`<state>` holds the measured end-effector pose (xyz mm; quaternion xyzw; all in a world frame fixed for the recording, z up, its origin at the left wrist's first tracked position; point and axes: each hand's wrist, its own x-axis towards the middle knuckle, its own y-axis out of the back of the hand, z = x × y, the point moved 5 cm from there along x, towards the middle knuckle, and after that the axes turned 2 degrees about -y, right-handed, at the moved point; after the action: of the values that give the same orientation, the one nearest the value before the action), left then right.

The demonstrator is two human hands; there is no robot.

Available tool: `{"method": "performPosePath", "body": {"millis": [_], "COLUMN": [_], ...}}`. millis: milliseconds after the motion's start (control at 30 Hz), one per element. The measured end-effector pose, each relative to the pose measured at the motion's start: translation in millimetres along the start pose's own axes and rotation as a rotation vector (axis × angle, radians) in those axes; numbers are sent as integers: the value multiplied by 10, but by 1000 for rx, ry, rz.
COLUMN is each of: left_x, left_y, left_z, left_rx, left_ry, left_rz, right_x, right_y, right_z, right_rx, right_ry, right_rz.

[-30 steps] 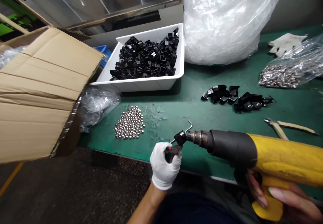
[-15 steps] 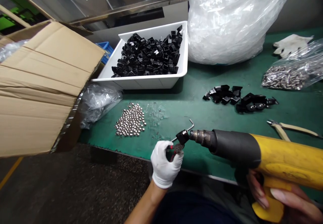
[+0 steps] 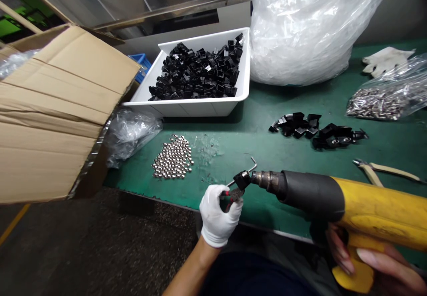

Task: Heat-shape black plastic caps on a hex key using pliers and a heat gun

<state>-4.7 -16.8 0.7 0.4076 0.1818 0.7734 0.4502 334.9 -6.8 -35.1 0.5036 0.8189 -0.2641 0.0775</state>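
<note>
My left hand (image 3: 218,216), in a white glove, is closed around red-handled pliers (image 3: 236,195). The pliers' jaws grip a small black plastic part (image 3: 242,180). A bent metal hex key (image 3: 252,165) shows on both sides of that part; whether it passes through I cannot tell. My bare right hand (image 3: 383,260) is wrapped round the grip of a yellow heat gun (image 3: 380,207). The gun's metal nozzle (image 3: 267,180) points left, its tip right beside the black part.
A white bin (image 3: 200,108) full of black parts stands behind. Small metal fittings (image 3: 173,158) lie at left, loose black parts (image 3: 296,125) and cutters (image 3: 370,171) at right. A cardboard box (image 3: 60,118), a large plastic bag (image 3: 300,34) and a bag of metal pieces (image 3: 380,102) flank the green bench.
The view has shifted very slightly. Both hands, the pliers with the black part, and the heat gun keep practically the same positions.
</note>
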Motion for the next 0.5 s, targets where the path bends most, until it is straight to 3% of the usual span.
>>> {"method": "performPosePath", "body": {"millis": [133,300,500], "left_x": [-1,5,2], "left_y": [-1,1,12], "left_z": [0,9,49], "left_rx": [7,36,120], "left_ry": [-1,-6,-72], "left_rz": [0,3,57], "right_x": [17,-15,-17], "right_y": [-41,-20,-27], "right_z": [-15,32,30], "right_rx": [25,66,61], "right_ry": [-37,-15,-31], "right_rz": [-33,110,77]}}
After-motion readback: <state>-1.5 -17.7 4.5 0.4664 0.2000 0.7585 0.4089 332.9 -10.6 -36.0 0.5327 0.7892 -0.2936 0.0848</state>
